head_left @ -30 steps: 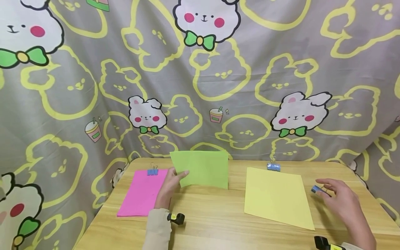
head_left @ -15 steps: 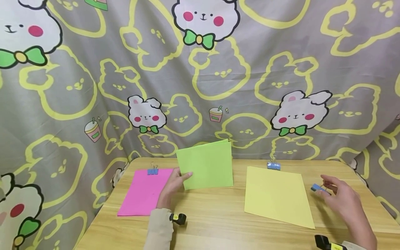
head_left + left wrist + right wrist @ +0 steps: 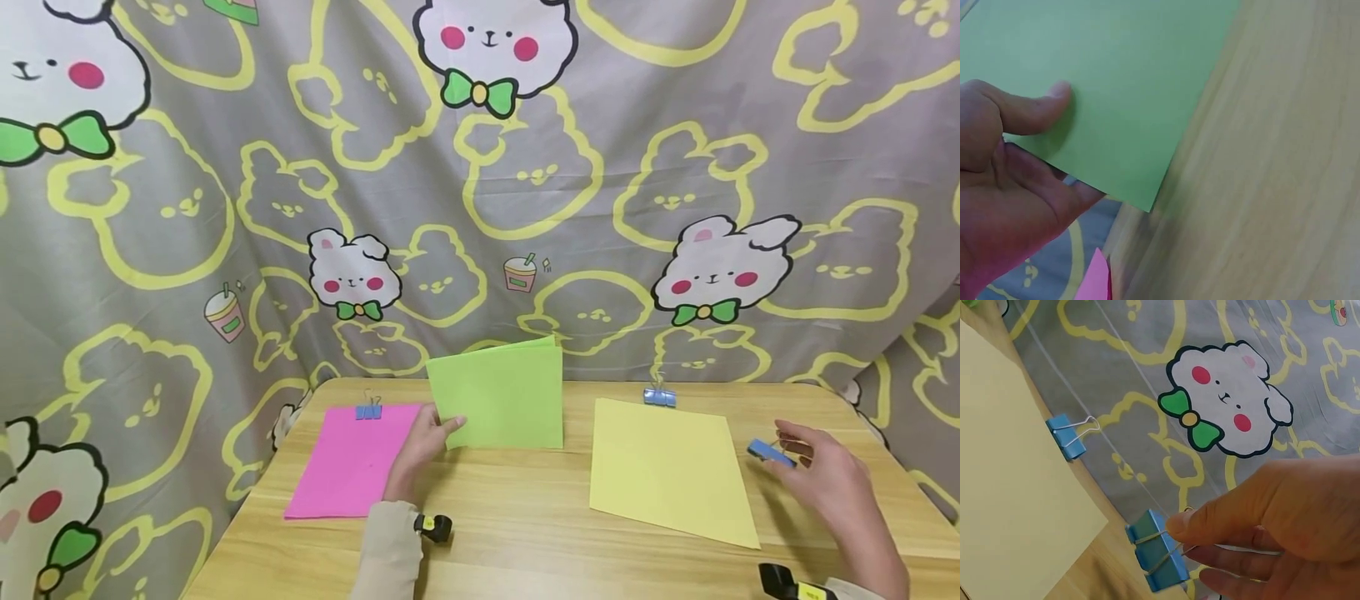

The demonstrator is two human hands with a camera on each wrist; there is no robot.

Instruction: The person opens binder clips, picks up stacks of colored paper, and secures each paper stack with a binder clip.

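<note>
My left hand [image 3: 423,440] pinches the lower left edge of a green stack of paper [image 3: 502,396], thumb on the front face and fingers behind. In the head view the green paper stands upright, its lower edge at the tabletop. My right hand [image 3: 821,467] holds a blue binder clip [image 3: 1159,553] by its wire handles, to the right of the yellow paper [image 3: 667,475]. That yellow paper lies on the table, and a second blue binder clip [image 3: 660,397] sits just behind its far edge. Left of my left hand lies pink paper [image 3: 348,467] with another blue binder clip [image 3: 368,412] at its top edge.
The wooden table [image 3: 510,533] ends at its back edge against a grey curtain [image 3: 450,192] printed with rabbits. A black wrist camera [image 3: 435,527] is strapped to the left sleeve, and another wrist camera [image 3: 780,579] is on the right arm.
The green paper has risen and swung rightward with my left hand, then its lower edge has levelled. My right hand keeps the binder clip at almost the same spot.
</note>
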